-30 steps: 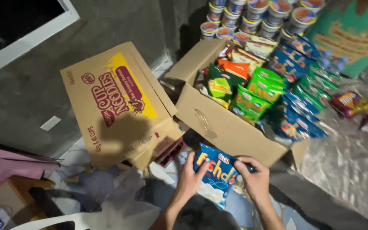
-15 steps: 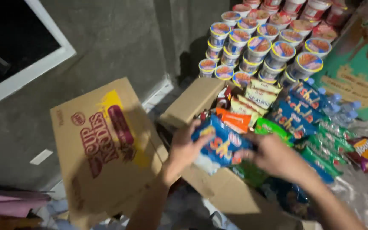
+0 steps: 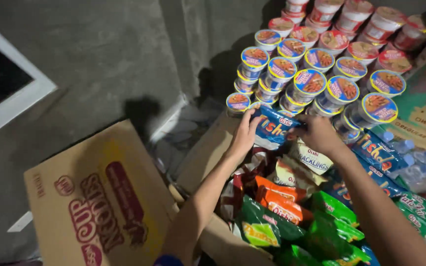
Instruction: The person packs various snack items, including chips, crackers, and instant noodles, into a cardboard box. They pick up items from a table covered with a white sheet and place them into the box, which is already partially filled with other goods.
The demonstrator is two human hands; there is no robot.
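Hands meet over an open cardboard box (image 3: 200, 162) packed with snack bags. Left hand (image 3: 245, 135) grips the left edge of a blue snack bag (image 3: 273, 127), fingers curled over its top and thumb underneath; right hand (image 3: 316, 134) clamps the bag's right side, fingers closed around it. Held between the two, the bag sits at the far end of the box, just below the front row of cup noodles (image 3: 321, 79), almost touching the nearest cups.

Those noodle cups stand in tight stacked rows against the grey concrete wall (image 3: 114, 54), blue-lidded ones in front and red-lidded ones (image 3: 351, 19) behind. Under the hands, the box holds white snack bags (image 3: 311, 158), orange bags (image 3: 277, 197) in the middle and green bags (image 3: 331, 216) nearest the camera. More blue bags (image 3: 380, 152) lie in a line to the right of the box, with further green bags (image 3: 420, 212) beyond them. Left of the snack box lies a closed noodle carton (image 3: 99, 202), printed in red and yellow, tilted with one corner near the person's left forearm. A white window frame (image 3: 16, 106) shows at the far left edge.
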